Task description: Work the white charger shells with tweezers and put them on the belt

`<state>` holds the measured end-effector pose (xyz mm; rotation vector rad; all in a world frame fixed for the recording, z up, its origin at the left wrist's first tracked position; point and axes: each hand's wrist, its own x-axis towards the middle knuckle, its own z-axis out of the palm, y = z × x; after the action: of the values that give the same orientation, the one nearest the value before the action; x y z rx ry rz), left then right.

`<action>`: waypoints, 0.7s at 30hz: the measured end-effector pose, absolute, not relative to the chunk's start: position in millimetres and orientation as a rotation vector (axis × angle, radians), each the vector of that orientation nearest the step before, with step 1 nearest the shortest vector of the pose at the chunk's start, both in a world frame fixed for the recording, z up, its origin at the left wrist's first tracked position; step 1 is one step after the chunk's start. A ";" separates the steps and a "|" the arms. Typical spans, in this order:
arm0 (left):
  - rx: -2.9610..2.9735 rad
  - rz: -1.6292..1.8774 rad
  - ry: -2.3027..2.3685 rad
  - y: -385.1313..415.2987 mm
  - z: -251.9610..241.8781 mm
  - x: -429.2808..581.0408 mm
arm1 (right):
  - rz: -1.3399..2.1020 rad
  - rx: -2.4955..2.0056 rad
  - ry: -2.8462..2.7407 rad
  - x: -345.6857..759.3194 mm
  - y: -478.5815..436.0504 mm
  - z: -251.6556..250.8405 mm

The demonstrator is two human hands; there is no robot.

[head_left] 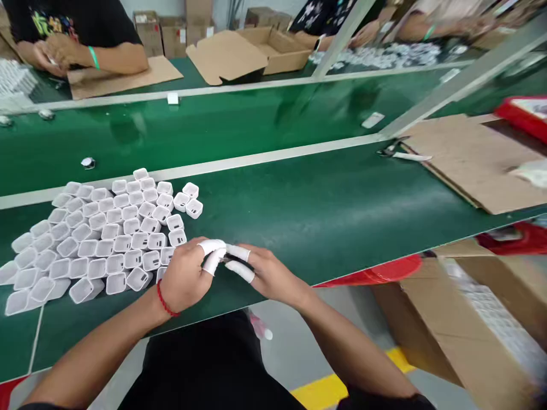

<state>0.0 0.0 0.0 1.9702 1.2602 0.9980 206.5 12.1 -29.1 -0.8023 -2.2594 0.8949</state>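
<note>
My left hand, with a red cord round the wrist and white finger covers on thumb and finger, pinches at the table's front edge. Facing it, my right hand also wears white finger covers, its thumb and finger closed in a pinch. Between the fingertips of both hands is a small dark-and-white piece, mostly hidden, whose kind I cannot make out. Just left of my left hand, many white open-topped plastic cases stand in close rows on the green table.
A green conveyor belt runs behind the table. Scissors lie near a cardboard sheet at right. A large cardboard box of white parts stands low right. Across the belt, a person works beside an open carton.
</note>
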 end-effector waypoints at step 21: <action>2.223 1.047 1.118 10.8 -16.4 -17.2 | 0.735 -0.756 -2.026 202.7 12.7 -30.7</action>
<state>-17.2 10.8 -16.4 2.2234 1.1183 1.0465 202.7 12.7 -30.7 -0.7559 -2.0258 0.7351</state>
